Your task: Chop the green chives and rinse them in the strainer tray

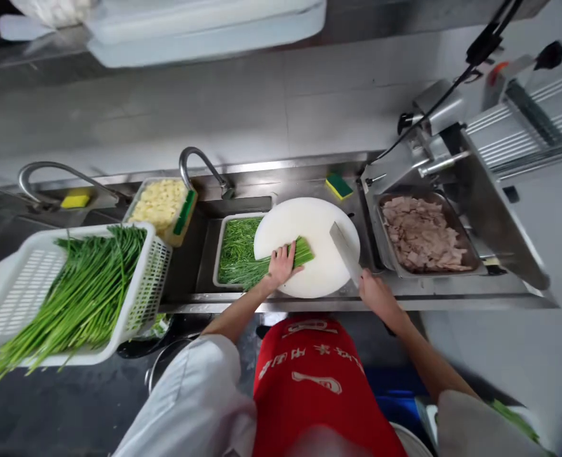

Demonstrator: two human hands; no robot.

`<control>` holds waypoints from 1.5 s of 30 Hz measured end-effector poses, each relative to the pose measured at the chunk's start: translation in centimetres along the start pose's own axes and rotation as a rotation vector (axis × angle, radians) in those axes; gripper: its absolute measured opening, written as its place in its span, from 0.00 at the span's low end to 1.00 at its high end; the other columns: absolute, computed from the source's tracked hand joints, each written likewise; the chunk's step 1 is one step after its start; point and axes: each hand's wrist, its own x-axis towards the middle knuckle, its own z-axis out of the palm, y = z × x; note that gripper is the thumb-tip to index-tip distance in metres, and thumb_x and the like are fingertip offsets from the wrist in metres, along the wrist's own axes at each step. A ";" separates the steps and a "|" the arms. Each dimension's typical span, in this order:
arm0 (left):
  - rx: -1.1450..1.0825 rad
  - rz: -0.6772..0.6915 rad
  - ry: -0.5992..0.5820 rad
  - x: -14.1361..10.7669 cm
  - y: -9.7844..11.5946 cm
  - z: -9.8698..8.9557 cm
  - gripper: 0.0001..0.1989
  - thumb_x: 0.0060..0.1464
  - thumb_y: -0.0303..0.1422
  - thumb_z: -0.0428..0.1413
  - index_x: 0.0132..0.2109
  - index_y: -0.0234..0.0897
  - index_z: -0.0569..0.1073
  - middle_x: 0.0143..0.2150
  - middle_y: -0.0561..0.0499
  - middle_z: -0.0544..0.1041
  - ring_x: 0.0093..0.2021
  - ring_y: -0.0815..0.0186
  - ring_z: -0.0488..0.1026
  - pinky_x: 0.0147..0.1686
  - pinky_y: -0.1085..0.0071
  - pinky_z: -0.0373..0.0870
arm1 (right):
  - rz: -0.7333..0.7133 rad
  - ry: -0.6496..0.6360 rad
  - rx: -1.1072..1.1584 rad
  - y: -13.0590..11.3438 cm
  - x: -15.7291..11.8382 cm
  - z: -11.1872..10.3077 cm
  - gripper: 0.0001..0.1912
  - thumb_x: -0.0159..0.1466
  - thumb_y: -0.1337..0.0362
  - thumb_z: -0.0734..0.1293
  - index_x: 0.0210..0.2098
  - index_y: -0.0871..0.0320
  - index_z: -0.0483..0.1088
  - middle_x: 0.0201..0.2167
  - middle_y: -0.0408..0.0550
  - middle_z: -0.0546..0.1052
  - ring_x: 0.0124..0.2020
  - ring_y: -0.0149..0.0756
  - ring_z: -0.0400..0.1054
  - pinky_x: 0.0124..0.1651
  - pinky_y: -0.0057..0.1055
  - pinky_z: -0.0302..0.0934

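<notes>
A bunch of long green stalks [303, 251] lies across the round white cutting board [309, 218], its leafy end reaching left over a tray. My left hand [282, 263] presses down on the bunch, its fingers spread over the stalks. My right hand [374, 293] is wrapped round the handle of a cleaver [345, 252]. The blade rests at the board's right side, apart from the stalks. Left of the board, a white tray [216, 266] of cut greens [242, 243] sits in the sink.
A white basket [142, 279] of long green stalks stands at the left. Near the faucet [199, 152] is a container of pale pieces [159, 202]. Sponge [339, 186] behind the board. A metal tray of sliced meat [423, 235] and a slicing machine [495, 209] are at the right.
</notes>
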 end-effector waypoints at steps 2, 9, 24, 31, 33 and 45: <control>0.055 -0.014 0.010 0.1 0.7 0.3 0.43 0.66 0.53 0.44 0.75 0.27 0.47 0.64 0.31 0.66 0.57 0.47 0.66 0.57 0.53 0.63 | -0.047 -0.033 0.004 0.6 1.9 -0.8 0.14 0.74 0.66 0.53 0.53 0.65 0.64 0.38 0.61 0.80 0.41 0.48 0.78 0.38 0.33 0.60; 0.020 -0.158 0.022 5.5 5.3 0.1 0.41 0.68 0.51 0.39 0.74 0.23 0.45 0.62 0.31 0.67 0.55 0.49 0.66 0.56 0.54 0.64 | -0.191 -0.093 -0.075 -0.7 6.0 -2.2 0.22 0.69 0.75 0.53 0.62 0.70 0.59 0.40 0.65 0.81 0.45 0.49 0.78 0.44 0.36 0.64; -0.052 -0.294 -0.019 3.6 6.0 -0.8 0.40 0.67 0.51 0.39 0.74 0.24 0.49 0.66 0.29 0.64 0.62 0.44 0.62 0.62 0.43 0.56 | -0.259 -0.106 -0.106 -3.4 5.5 -4.2 0.16 0.75 0.66 0.51 0.57 0.66 0.59 0.37 0.62 0.81 0.40 0.45 0.79 0.42 0.32 0.63; -0.087 -0.292 -0.003 3.8 5.9 -0.6 0.37 0.68 0.47 0.39 0.73 0.24 0.51 0.65 0.31 0.65 0.61 0.43 0.62 0.63 0.43 0.55 | -0.262 -0.183 -0.142 -4.3 6.2 -4.2 0.17 0.74 0.67 0.52 0.59 0.68 0.58 0.38 0.62 0.80 0.43 0.46 0.78 0.44 0.33 0.64; -0.099 -0.296 -0.008 3.9 5.9 -0.6 0.37 0.68 0.46 0.39 0.73 0.24 0.51 0.65 0.31 0.65 0.60 0.43 0.62 0.63 0.44 0.55 | -0.263 -0.197 -0.148 -4.4 6.2 -4.3 0.18 0.74 0.68 0.52 0.60 0.69 0.57 0.39 0.63 0.80 0.43 0.46 0.78 0.45 0.34 0.64; -0.126 -0.256 -0.044 4.2 5.6 0.1 0.37 0.68 0.46 0.42 0.74 0.25 0.51 0.66 0.32 0.65 0.61 0.44 0.62 0.62 0.46 0.58 | -0.326 -0.165 -0.091 -8.2 12.0 -4.3 0.16 0.72 0.73 0.53 0.58 0.71 0.57 0.44 0.66 0.79 0.48 0.46 0.76 0.46 0.32 0.63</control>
